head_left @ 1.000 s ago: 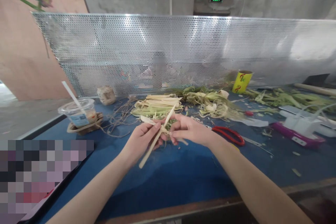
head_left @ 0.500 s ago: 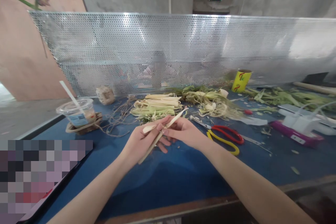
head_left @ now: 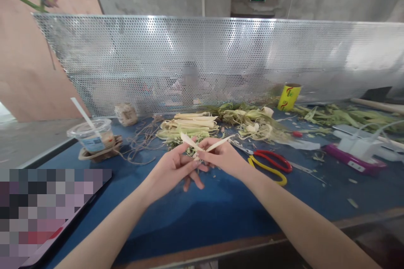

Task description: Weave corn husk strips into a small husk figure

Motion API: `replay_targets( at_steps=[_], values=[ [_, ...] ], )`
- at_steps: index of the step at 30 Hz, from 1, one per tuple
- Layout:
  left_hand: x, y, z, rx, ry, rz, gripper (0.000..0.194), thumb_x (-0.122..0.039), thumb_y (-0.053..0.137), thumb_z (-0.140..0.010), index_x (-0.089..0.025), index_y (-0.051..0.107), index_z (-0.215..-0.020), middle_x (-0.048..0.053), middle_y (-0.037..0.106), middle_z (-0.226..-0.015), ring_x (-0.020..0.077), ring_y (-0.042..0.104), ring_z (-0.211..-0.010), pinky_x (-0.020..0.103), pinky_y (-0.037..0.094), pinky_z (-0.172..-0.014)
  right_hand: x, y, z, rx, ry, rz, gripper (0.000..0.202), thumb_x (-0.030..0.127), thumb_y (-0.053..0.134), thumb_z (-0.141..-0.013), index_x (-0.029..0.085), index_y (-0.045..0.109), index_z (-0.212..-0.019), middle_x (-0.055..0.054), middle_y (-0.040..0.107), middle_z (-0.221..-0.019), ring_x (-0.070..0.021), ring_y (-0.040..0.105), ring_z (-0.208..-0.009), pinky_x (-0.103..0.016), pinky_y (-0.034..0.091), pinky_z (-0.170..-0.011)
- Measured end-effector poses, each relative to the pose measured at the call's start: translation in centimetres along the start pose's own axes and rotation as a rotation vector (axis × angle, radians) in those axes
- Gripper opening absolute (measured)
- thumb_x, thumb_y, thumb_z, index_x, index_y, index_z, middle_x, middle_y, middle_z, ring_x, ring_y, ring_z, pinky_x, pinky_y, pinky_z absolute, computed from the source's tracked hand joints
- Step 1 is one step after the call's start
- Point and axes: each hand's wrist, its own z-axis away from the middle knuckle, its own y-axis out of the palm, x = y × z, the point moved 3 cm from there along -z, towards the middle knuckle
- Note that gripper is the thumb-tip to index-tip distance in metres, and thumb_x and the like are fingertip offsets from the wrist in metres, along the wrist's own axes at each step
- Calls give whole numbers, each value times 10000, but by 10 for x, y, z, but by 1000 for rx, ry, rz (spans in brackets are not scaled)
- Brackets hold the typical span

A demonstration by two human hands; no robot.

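Both hands are together over the near middle of the blue table, fingertips meeting. Pale strips that look like corn husk (head_left: 189,141) cross between them in a V, one end rising to the left and the other to the right. My right hand (head_left: 221,156) pinches the strips near the crossing with thumb and fingers. My left hand (head_left: 173,167) is closed on the lower part from the left, its thumb reaching in to the crossing. Just behind the fingers lies a pile of flat husk strips (head_left: 192,122). Fingers hide the join of the strips.
Right of the hands lie scissors (head_left: 272,163) with red and yellow handles. Further right are a purple power strip (head_left: 353,159) and green husks (head_left: 347,117). A yellow tube (head_left: 289,97) stands behind. At left are tangled twine (head_left: 142,143) and a lidded cup (head_left: 94,136). Perforated metal panel (head_left: 142,59) backs the table.
The strip that slanted down below my left hand no longer shows there. A pale end now stands up at the left, making a V. My left hand has turned, its lower fingers spread downward.
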Motion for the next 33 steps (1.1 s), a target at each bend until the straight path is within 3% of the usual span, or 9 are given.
replay_targets(
  at_steps=[6, 13, 18, 24, 29, 33],
  values=[
    [-2, 0, 4, -40, -46, 31, 608, -271, 554, -767, -159, 283, -1300, 83, 690, -751, 158, 635, -482, 185, 412, -332, -5, -7, -3, -82, 6, -93, 166, 317, 598, -717, 158, 547, -716, 59, 459, -487, -46, 395, -419, -171, 291, -375],
    [0, -6, 4, -66, 25, -39, 573, -320, 533, -776, -170, 326, -1290, 94, 689, -838, 179, 658, -606, 216, 454, -431, -4, -6, -4, 86, 23, -273, 225, 379, 512, -793, 181, 468, -890, 34, 546, -583, -47, 399, -407, -195, 335, -414],
    [0, -4, 1, -125, -8, -109, 530, -332, 603, -714, -131, 456, -1182, 87, 697, -779, 179, 648, -626, 209, 433, -448, -1, -5, -1, 9, -1, -32, 200, 353, 493, -813, 199, 372, -772, 45, 552, -544, -75, 496, -416, -188, 378, -406],
    [8, 1, -5, -136, 46, -103, 235, -304, 621, -696, -123, 580, -840, 31, 661, -589, 135, 608, -532, 245, 486, -556, -2, 0, 4, 95, -8, 124, 242, 400, 465, -817, 181, 455, -713, -2, 593, -582, -118, 589, -508, -226, 464, -477],
    [4, 1, -3, -170, 86, -82, 224, -321, 594, -722, -147, 544, -854, 17, 655, -636, 113, 587, -501, 227, 481, -518, 5, -6, 3, 50, -87, 196, 234, 379, 494, -804, 169, 529, -706, 2, 565, -581, -106, 564, -534, -223, 447, -507],
    [2, -1, -3, -185, 79, -32, 246, -370, 527, -765, -155, 533, -885, -8, 621, -585, 110, 562, -450, 222, 461, -449, 3, -3, 3, 109, -7, 47, 178, 351, 532, -784, 176, 506, -766, 19, 569, -604, -87, 556, -526, -219, 451, -512]
  ],
)
